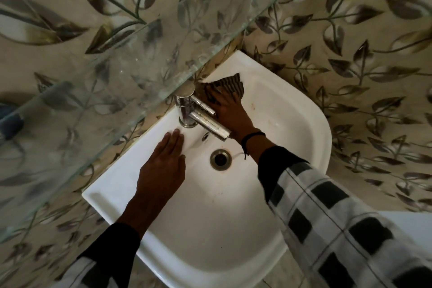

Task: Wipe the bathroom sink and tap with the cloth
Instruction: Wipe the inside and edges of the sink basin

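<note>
Your white sink (292, 112) shows faint reddish marks near the drain. Your chrome tap (184, 105) stands upright on its rear ledge, with the striped cloth (229, 84) spread flat beside it.

- No text, label, brand or number can be read anywhere in view.
- A small dark mark (205, 137) on the sink (233, 229), just below the tap (187, 110), is too small to make out.

We find the tap (187, 110) on the sink's (233, 229) back edge, under the glass shelf (140, 58), with the drain (220, 159) before it. The cloth (230, 85) lies right of the tap, beneath the right hand (230, 112).
</note>
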The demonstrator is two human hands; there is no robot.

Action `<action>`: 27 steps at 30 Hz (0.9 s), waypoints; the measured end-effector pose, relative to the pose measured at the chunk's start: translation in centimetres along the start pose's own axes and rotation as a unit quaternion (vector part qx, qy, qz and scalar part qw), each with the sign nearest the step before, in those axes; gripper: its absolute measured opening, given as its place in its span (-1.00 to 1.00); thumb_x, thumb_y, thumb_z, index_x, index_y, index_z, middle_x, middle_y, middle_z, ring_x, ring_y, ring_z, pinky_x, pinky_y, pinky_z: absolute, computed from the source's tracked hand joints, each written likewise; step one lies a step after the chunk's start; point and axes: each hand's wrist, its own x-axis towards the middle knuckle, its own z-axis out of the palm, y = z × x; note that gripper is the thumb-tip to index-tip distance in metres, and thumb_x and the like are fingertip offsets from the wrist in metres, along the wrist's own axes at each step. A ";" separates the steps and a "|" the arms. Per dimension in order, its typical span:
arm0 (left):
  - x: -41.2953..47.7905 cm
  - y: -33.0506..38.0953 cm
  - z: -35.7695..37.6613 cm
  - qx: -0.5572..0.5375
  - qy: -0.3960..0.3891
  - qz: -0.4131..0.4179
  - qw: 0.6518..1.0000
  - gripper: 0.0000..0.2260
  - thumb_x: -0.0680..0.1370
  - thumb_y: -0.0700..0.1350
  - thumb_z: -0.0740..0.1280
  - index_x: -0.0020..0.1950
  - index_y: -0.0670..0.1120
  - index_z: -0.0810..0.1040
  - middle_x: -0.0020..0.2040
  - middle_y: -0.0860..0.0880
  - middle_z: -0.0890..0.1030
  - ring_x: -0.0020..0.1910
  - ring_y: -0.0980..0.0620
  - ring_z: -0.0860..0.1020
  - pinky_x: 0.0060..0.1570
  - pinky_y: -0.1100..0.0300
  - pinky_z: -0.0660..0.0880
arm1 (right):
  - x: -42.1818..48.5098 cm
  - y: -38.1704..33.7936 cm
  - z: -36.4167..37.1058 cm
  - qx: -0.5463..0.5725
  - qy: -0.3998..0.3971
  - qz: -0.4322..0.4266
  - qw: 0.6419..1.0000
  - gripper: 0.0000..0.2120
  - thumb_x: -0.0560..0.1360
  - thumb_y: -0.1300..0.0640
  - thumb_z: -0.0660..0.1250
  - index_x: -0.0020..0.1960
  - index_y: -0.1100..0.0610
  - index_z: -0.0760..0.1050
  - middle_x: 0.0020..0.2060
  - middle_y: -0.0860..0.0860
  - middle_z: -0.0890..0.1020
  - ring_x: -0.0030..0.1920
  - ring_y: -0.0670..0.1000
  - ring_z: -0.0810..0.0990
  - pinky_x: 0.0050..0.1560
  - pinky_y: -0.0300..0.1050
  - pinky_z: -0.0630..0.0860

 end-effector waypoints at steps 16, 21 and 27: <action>0.7 -0.9 0.3 -0.027 -0.056 -0.015 0.998 -0.49 0.55 0.06 0.03 0.48 -0.03 0.35 0.50 0.05 0.28 0.47 0.07 0.25 0.19 0.06 0.48 | 0.4 -0.5 -0.7 0.021 0.061 -0.141 0.988 -0.49 0.50 0.05 0.34 0.41 0.17 0.42 0.34 0.17 0.50 0.26 0.28 0.51 0.18 0.35 0.44; 0.5 -0.9 0.1 -0.031 -0.056 -0.015 0.998 -0.49 0.55 0.07 0.02 0.48 -0.01 0.34 0.50 0.06 0.27 0.48 0.09 0.23 0.19 0.09 0.46 | 0.6 0.0 -2.0 0.041 0.050 -0.200 0.978 -0.60 0.53 0.12 0.32 0.35 0.20 0.50 0.38 0.18 0.47 0.32 0.27 0.48 0.28 0.37 0.34; 0.7 -1.1 -0.9 -0.051 -0.085 -0.022 0.995 -0.52 0.61 0.01 0.15 0.54 0.03 0.21 0.54 0.12 0.14 0.51 0.14 0.09 0.32 0.10 0.35 | -3.2 -4.8 1.3 0.271 0.197 0.018 0.942 -0.46 0.46 0.22 0.39 0.41 0.08 0.36 0.31 0.11 0.51 0.33 0.18 0.46 0.31 0.32 0.35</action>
